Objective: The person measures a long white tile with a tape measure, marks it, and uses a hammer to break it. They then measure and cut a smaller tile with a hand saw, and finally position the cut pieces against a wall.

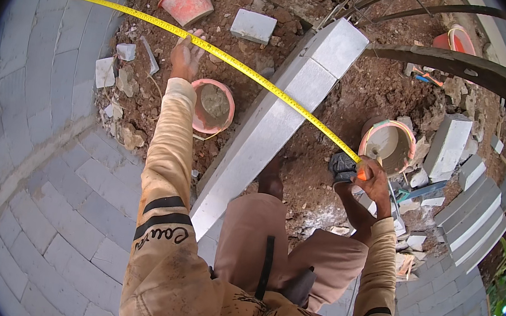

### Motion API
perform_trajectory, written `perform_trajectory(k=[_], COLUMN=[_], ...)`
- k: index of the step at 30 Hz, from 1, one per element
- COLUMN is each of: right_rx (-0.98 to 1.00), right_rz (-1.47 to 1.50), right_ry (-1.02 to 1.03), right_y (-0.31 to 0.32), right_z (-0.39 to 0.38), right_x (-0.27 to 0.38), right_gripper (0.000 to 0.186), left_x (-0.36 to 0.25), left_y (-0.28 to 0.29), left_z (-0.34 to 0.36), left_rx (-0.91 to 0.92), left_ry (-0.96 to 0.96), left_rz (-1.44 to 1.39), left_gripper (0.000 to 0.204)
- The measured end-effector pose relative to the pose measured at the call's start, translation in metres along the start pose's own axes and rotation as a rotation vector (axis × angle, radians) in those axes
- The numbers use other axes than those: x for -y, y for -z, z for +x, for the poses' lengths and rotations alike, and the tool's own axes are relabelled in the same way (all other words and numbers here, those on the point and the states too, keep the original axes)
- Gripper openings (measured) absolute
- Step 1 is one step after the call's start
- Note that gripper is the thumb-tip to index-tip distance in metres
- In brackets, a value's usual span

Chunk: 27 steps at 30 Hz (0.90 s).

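Observation:
A yellow tape measure blade stretches from the grey block wall at upper left, across the low row of pale blocks, to my right hand. My right hand is closed round the orange case of the tape measure. My left hand holds the blade partway along, with its fingers against the tape's underside. Below the blade, the row of light grey blocks runs diagonally past my legs. A red bucket of wet mortar stands beside my left forearm. Another mortar bucket is just beyond my right hand.
A block wall curves along the left. On the brown soil lie a tipped red bucket, a loose block and rubble. A curved dark metal bar crosses the upper right. Several blocks are stacked at right, near a handsaw.

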State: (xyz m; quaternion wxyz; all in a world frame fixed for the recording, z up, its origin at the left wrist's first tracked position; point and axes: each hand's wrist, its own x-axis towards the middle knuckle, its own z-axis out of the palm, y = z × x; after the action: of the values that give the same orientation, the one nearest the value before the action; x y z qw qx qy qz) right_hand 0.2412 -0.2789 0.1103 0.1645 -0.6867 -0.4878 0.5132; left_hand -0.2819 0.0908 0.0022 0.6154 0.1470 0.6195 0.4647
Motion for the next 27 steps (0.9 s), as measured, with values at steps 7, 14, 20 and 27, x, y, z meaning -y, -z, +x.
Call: perform_trajectory(k=[7,14,20,27], right_rx=[-0.039,-0.095,-0.128,-0.116], right_rz=[0.072,-0.118,-0.153,-0.163], right_ry=[-0.073,-0.013,-0.008,-0.094], right_y=[0.100,0.144,0.143,0.148], right_z=[0.084,0.130,0.142,0.146], right_x=[-0.025,-0.034,-0.035,-0.052], right_gripper=[0.079,0.077,0.078,0.079], left_x=[-0.010,-0.027,-0.037,-0.038], left_y=[-0.114,-0.158,-0.173,-0.182], left_z=[0.055,0.080,0.092,0.090], left_rx=[0.082,0.063,0.104,0.135], left_ry=[0.040,0.006,0.003,-0.006], left_rz=[-0.121,-0.110,-0.002,0.018], left_gripper=[0.030,0.025,0.024,0.033])
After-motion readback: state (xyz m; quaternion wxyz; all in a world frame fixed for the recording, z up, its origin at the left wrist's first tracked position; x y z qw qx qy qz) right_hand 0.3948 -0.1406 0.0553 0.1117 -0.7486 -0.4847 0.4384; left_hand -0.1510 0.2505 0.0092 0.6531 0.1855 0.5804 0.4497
